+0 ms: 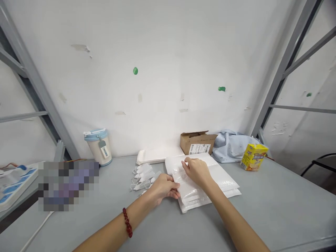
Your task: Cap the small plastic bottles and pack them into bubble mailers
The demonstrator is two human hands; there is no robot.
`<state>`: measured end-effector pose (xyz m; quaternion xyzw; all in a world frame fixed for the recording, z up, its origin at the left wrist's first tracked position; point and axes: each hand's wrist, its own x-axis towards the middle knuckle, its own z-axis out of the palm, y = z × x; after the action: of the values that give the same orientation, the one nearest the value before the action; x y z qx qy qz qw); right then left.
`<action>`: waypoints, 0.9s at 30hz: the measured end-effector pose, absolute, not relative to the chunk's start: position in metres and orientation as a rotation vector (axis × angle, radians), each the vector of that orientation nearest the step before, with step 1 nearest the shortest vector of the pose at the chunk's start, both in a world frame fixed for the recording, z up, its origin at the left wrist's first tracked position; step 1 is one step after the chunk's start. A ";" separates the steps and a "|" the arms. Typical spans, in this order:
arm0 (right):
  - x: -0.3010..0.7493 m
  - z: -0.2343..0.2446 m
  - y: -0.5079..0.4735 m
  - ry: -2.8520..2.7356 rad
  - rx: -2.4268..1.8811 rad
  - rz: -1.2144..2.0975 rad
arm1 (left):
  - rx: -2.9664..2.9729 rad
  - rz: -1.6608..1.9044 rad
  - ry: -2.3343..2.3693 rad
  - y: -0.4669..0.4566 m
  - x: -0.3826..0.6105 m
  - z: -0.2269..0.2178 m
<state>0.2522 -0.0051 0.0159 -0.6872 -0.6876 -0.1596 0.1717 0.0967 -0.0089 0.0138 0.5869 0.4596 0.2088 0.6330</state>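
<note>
Several white padded envelopes [223,175] lie stacked on the grey table in front of me. My left hand [166,189] grips the left edge of the upper envelope, with the thumb on top and fingers partly under it. Over the upper left part of the same envelope is my right hand [197,170], its fingers curled inward. Whatever lies between its fingertips is too small to make out. To the left of the envelopes, a pile of small white tags with loops [144,175] sits close to my left hand.
Behind the envelopes stand a white flat stack [160,155] and an opened cardboard box [197,142]. A light blue cloth [231,145] and yellow carton [254,157] are at right. At left are a lidded cup [99,148], a blurred-out object and a power strip [19,187].
</note>
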 end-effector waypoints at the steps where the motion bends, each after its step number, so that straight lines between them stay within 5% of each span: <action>1: 0.251 0.016 -0.005 -1.967 -1.949 -0.451 | 1.375 0.462 1.064 -0.009 0.097 0.012; 13: 0.251 0.016 -0.004 -2.000 -1.984 -0.421 | 2.245 0.580 1.596 0.083 0.046 0.040; 27: 0.250 0.014 -0.004 -2.016 -1.972 -0.424 | 2.716 0.220 1.448 0.121 0.049 0.033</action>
<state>0.2498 -0.0035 0.0143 -0.6843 -0.6995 -0.1470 0.1447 0.0494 0.1206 0.0333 0.8799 0.4689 0.0713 0.0279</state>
